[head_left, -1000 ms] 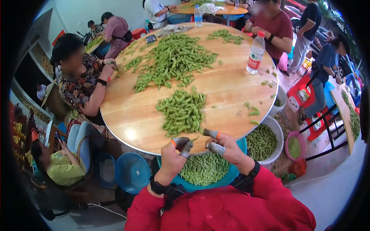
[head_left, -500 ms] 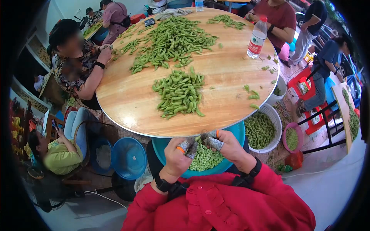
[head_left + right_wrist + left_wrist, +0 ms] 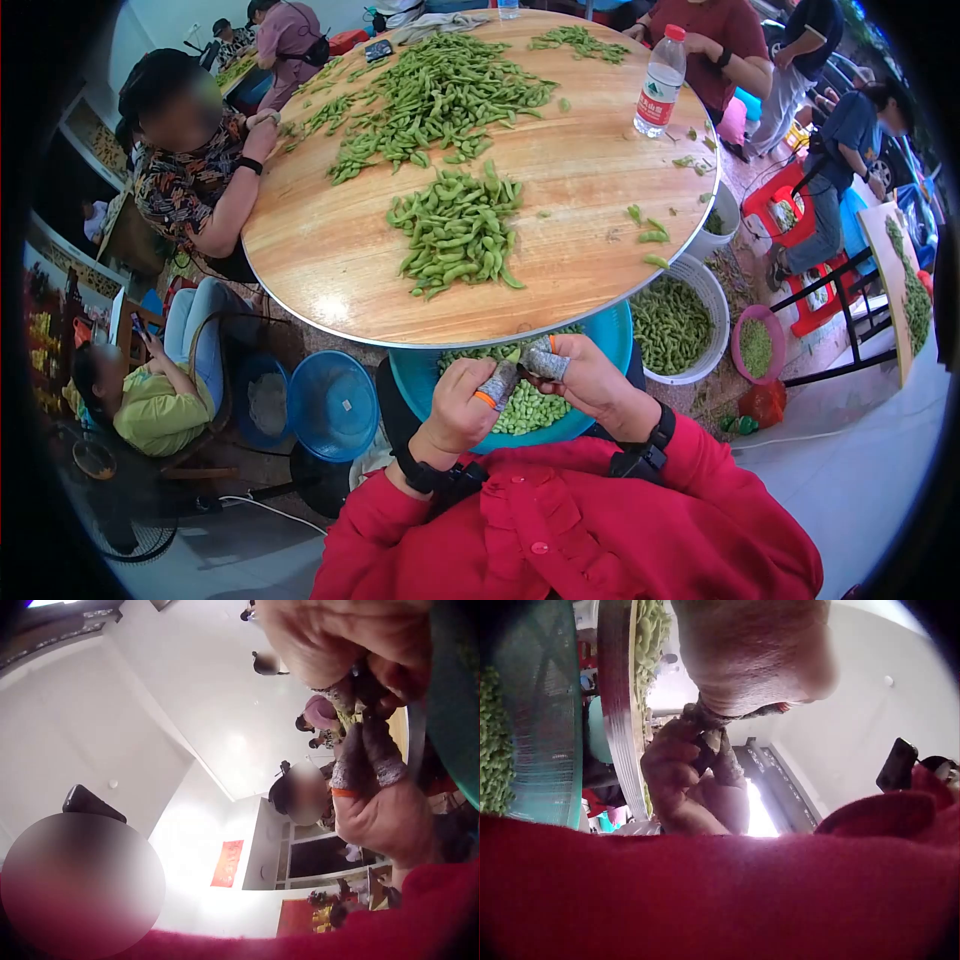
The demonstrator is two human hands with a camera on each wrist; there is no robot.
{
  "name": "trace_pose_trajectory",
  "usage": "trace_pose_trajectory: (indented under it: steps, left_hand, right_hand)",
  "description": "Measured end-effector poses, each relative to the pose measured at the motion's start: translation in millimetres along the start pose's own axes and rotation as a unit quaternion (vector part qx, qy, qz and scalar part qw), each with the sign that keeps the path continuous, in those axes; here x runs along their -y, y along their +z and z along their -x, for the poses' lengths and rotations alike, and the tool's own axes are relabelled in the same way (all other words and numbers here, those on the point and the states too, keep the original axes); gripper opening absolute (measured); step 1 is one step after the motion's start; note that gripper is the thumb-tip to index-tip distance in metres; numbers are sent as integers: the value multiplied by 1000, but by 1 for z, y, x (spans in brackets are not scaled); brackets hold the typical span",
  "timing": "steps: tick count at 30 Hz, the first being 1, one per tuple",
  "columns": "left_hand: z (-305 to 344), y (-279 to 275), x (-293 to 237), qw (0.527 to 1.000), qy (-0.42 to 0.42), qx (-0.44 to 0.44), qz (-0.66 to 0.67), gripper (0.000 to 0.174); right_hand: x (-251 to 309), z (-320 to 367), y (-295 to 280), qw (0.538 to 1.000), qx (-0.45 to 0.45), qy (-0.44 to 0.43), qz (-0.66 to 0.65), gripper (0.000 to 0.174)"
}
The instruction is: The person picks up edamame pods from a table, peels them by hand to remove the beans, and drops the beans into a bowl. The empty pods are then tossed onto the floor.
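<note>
Both my left hand point(image 3: 462, 405) and right hand point(image 3: 597, 385) pinch a green pod point(image 3: 349, 718) with curled fingers above the teal basin point(image 3: 408, 378). My right wrist view reveals it; the left wrist's doesn't clearly. Only the head view shows me the whole nearer pod heap point(image 3: 460, 232).

Both forearms angle in from the sides, elbows bent, red sleeves down near the wrists. Left grip point(image 3: 463, 405) and right grip point(image 3: 588, 378) meet in front of the torso, tips close together. Left: thumb and one finger wrapped grey, pinched at the tips, other fingers folded. Right: grey-wrapped digits bent inward, also pinching. Black bands on left wrist point(image 3: 412, 470) and right wrist point(image 3: 660, 435).
</note>
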State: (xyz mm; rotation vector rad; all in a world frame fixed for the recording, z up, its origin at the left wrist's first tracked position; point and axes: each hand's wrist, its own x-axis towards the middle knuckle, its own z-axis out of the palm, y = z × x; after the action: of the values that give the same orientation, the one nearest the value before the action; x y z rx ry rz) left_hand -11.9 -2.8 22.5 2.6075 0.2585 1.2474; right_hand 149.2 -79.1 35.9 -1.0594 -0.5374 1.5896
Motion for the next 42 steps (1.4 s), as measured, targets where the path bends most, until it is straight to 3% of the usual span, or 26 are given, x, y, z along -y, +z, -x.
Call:
trace_pose_trajectory:
  steps: [6, 11, 17, 20, 25, 29, 32, 35, 38, 40, 42]
  left_hand:
    - [-2, -1, -2, 1000, 7, 9, 13, 30]
    - [6, 3, 0, 1000, -2, 2, 14, 27]
    - [6, 7, -1, 991, -129, -11, 33, 18]
    - [7, 7, 2, 981, -186, 50, 18, 20]
    - [10, 7, 2, 964, -238, 63, 99, 20]
    - [13, 13, 0, 879, -371, 41, 298, 20]
    - [19, 20, -1, 722, -507, -5, 471, 18]
    - [5, 12, -5, 912, -346, 43, 215, 18]
    - [9, 11, -1, 955, -267, 126, 28, 16]
    - [8, 12, -1, 940, -310, 95, 105, 15]
    - [10, 18, -2, 931, -317, 41, 175, 14]
  right_hand:
    - [-1, -1, 0, 1000, -15, 9, 2, 7]
    - [-17, -11, -12, 999, 30, 5, -30, 10]
    - [-29, -18, -10, 998, 14, -30, -57, 7]
    - [-12, -9, 8, 996, 4, -86, -34, 8]
    - [-13, -7, 4, 990, 48, -132, -22, 10]
    - [-26, -16, -8, 982, 85, -169, -20, 14]
    - [-29, -19, -15, 979, 60, -187, 61, 21]
    - [-21, -20, -9, 982, 63, -159, 85, 25]
    - [-16, -14, -8, 990, 69, -100, 74, 22]
    - [-15, -13, -7, 989, 52, -111, 85, 21]
    - [-18, -17, 2, 974, 44, -193, 109, 20]
